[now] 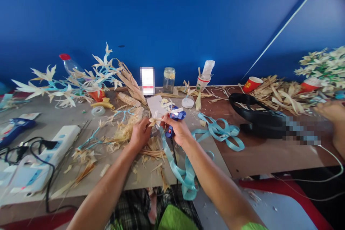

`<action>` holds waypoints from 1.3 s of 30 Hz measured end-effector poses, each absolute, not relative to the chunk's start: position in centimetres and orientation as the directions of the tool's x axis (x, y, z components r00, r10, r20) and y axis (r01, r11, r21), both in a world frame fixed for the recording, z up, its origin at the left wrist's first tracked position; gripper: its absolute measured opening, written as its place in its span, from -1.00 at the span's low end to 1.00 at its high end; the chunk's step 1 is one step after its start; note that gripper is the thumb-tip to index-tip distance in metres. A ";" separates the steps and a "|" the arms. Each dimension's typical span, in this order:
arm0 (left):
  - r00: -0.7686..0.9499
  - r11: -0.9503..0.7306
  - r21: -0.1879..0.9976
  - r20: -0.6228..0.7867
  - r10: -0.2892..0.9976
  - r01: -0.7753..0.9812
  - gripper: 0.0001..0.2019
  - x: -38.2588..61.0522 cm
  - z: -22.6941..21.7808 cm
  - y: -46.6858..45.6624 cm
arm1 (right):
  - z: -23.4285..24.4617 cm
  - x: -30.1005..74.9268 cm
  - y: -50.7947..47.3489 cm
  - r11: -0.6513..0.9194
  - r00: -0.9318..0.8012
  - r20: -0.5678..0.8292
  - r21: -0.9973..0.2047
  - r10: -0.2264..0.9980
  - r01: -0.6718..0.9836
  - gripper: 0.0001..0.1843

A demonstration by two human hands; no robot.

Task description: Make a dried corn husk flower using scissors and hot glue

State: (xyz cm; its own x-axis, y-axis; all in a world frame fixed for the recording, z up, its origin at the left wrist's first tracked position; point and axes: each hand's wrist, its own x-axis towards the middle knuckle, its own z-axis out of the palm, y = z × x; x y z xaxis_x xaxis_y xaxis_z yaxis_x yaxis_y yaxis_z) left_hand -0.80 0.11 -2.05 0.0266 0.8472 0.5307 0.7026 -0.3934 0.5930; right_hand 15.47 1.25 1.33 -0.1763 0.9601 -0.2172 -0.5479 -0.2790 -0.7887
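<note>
My left hand (140,133) pinches a small pale corn-husk flower (155,120) at its fingertips. Close beside it, my right hand (180,129) is closed around a blue glue gun (170,132), and its fingertips reach to the flower's right side. The gun's black cord (174,154) runs down toward the table edge. Light-blue ribbon (169,156) hangs below the hands, over the front edge. Behind them lies a pale card (157,105). Left of my left hand are a corn cob with husk strands (128,129) and a blue-wrapped stem (91,138).
A power strip (51,160) with cords and a second blue tool (17,129) lie left. Husk flower branches (64,88), a glass jar (169,79) and paper cup (202,82) stand behind. Rightward are looped ribbon (226,133), a black bag-like item (261,120) and another person's hand (330,111).
</note>
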 end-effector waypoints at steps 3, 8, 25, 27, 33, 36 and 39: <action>0.066 -0.422 0.574 0.538 0.841 0.702 -0.82 -0.7 -2.1 0.1 | 1.5 15.2 1.0 -0.238 -0.156 -0.183 -0.821 0.971 -0.519 -0.67; 0.034 -0.388 0.621 0.502 0.864 0.681 -0.80 -0.6 -2.1 0.0 | 1.7 15.3 1.0 -0.249 -0.141 -0.206 -0.851 0.968 -0.462 -0.74; 0.254 -0.557 0.547 0.532 0.808 0.625 -0.78 -0.4 -2.2 -0.1 | 1.9 16.7 1.8 -0.115 -0.129 -0.068 -0.909 0.989 -0.401 -0.68; 0.279 -0.573 0.535 0.533 0.799 0.621 -0.79 -0.3 -2.2 -0.1 | 1.7 16.5 1.8 -0.098 -0.105 -0.064 -0.927 0.992 -0.362 -0.72; 0.269 -0.522 0.614 0.461 0.846 0.592 -0.84 0.1 -1.5 -0.5 | 0.9 16.0 2.1 -0.265 -0.127 -0.233 -0.873 0.964 -0.410 -0.78; 0.271 -0.492 0.677 0.413 0.869 0.546 -0.82 0.2 -1.3 -0.7 | 0.5 15.6 2.1 -0.331 -0.192 -0.273 -0.830 0.943 -0.449 -0.73; 0.261 -0.448 0.734 0.364 0.894 0.510 -0.80 0.2 -1.2 -0.7 | 0.4 15.5 2.1 -0.372 -0.226 -0.300 -0.816 0.927 -0.442 -0.71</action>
